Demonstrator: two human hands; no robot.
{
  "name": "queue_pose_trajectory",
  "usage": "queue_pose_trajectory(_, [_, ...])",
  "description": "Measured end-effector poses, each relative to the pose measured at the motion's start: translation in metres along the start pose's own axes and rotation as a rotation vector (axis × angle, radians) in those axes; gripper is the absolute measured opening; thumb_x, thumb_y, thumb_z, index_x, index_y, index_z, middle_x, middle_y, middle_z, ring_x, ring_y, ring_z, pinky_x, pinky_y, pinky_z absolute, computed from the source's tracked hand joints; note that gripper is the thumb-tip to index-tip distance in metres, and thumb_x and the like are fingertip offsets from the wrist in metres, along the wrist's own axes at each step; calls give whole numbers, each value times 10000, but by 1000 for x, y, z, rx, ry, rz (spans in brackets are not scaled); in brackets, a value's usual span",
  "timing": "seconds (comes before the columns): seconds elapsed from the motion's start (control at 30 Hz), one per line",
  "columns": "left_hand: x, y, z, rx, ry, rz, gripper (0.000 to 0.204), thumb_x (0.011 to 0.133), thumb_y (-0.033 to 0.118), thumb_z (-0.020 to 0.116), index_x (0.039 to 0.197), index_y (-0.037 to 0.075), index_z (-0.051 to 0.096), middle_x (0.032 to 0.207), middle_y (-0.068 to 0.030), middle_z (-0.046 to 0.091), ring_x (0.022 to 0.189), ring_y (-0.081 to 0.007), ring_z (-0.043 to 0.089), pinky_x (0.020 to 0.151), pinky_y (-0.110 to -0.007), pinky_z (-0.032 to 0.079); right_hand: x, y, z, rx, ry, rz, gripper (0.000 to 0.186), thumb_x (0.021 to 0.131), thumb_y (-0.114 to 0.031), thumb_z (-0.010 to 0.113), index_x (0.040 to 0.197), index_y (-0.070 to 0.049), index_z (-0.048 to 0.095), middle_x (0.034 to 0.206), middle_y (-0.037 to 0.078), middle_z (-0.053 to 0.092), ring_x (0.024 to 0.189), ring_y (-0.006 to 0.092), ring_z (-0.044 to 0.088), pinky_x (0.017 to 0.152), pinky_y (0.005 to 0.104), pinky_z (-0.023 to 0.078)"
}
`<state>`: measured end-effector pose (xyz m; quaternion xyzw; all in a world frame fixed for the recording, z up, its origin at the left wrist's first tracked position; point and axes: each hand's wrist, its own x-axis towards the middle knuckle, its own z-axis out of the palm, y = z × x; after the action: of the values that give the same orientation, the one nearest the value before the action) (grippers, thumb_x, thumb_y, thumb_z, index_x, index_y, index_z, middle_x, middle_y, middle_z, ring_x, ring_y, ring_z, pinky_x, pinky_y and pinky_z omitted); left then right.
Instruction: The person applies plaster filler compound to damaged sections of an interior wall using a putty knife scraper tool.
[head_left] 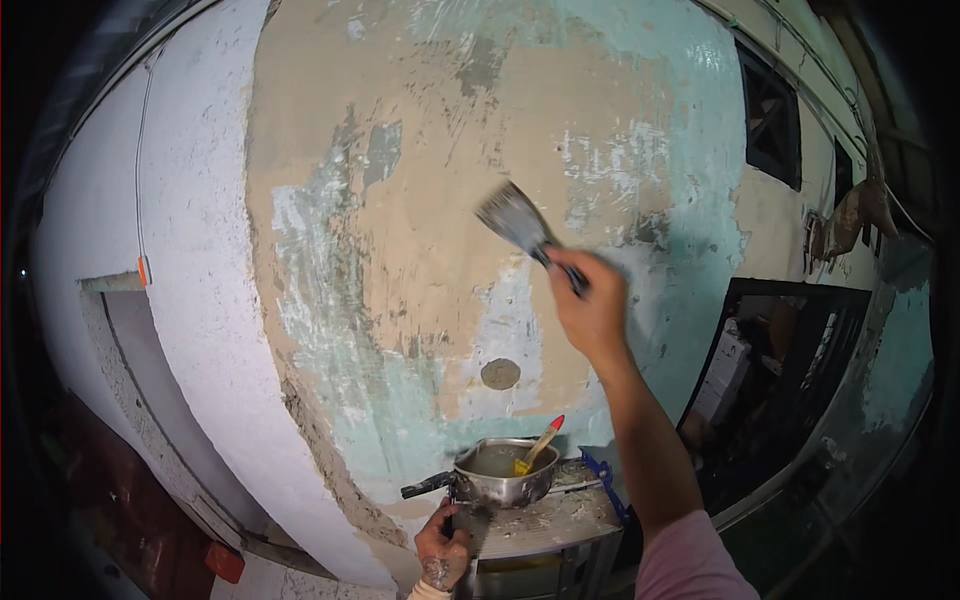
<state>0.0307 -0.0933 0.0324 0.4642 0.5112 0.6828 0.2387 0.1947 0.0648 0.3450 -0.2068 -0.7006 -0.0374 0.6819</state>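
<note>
My right hand (588, 300) grips a putty knife (522, 225) by its dark handle. Its wide metal blade, tilted up and left, is in front of the patchy wall (430, 260); I cannot tell whether it touches. At the lower middle, my left hand (442, 548) is closed around something dark and narrow that I cannot make out, just below a saucepan's black handle. The metal saucepan (505, 488) holds greyish liquid. A paintbrush (541, 445) with a red-tipped handle leans in it, its yellow end down in the pan.
Under the saucepan is a worn, spattered platform (545, 532) with a blue part (606, 482) at its right edge. A round grey patch (500, 374) marks the wall above. A dark-framed opening (770, 370) lies right, a doorway (180, 400) left. A small dark window (768, 115) sits upper right.
</note>
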Motion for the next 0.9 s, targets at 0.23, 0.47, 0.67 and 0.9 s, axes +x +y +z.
queue_pose_trajectory(0.23, [1, -7, 6, 49, -34, 33, 414, 724, 36, 537, 1105, -89, 637, 1282, -341, 581, 1216, -338, 595, 1032, -342, 440, -46, 23, 6, -14, 15, 83, 185, 876, -26, 642, 1044, -12, 717, 866, 146, 732, 737, 139, 680, 663, 286, 522])
queue_pose_trajectory(0.47, [-2, -11, 1, -28, 27, 6, 402, 735, 27, 566, 1116, -81, 640, 1258, -316, 608, 1157, -357, 636, 988, -357, 487, -57, 0, 21, -8, -113, -13, 215, 848, -29, 647, 1054, -7, 705, 831, 196, 701, 721, 280, 711, 644, 331, 531])
queue_pose_trajectory(0.67, [0, -16, 4, -38, 9, 5, 378, 740, 21, 566, 1097, -82, 635, 1256, -313, 612, 1152, -350, 636, 987, -350, 480, -123, 20, -39, -159, -273, 45, 221, 821, 19, 658, 1035, 5, 713, 917, 184, 714, 820, 274, 719, 711, 334, 551])
queue_pose_trajectory(0.9, [-2, -19, 4, -79, -37, 3, 370, 754, -1, 559, 1107, -96, 615, 1286, -323, 588, 1199, -343, 601, 1020, -353, 450, -100, 4, 21, -45, -308, 73, 228, 823, -16, 661, 1040, -38, 725, 891, 154, 713, 731, 266, 694, 655, 348, 538])
